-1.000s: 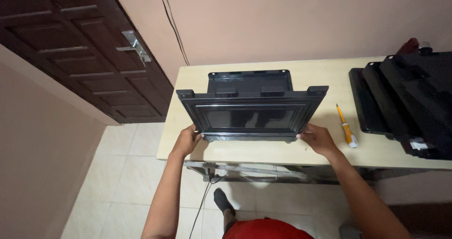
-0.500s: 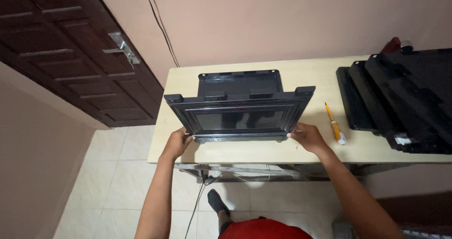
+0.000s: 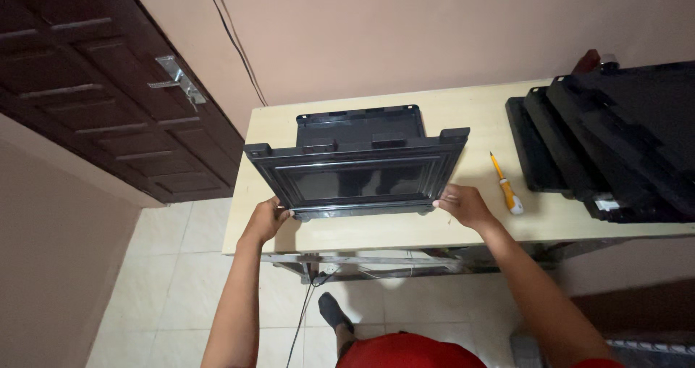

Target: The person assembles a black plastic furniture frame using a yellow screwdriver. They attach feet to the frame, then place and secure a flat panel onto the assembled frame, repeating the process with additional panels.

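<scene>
**A tilted black frame held only at its two lower corners**

The person holds a black frame (image 3: 357, 166) with a dark glass-like panel in its middle. It stands tilted on the pale wooden table (image 3: 405, 232), the upper edge leaning away toward the wall. The left hand (image 3: 266, 219) is closed around the lower left corner, and the right hand (image 3: 463, 205) is closed around the lower right corner. Both grips look narrow, mostly fingers on the edge, so I judge them not very secure.

The lower edge of the frame lies close to the near edge of the table. If one hand slips, the frame could slide toward the person and drop to the tiled floor (image 3: 137, 281), or fall flat on the table and hit the panel.

A screwdriver with a yellow handle (image 3: 505, 185) lies just beside the right hand. If the frame is moved to the right, it could push the tool or land on it, and the panel may get a scratch.

A stack of black parts (image 3: 608, 143) rests at the right end of the table, well apart from the frame. A cable (image 3: 300, 324) hangs under the table near the person's foot, and it could catch a step.
</scene>
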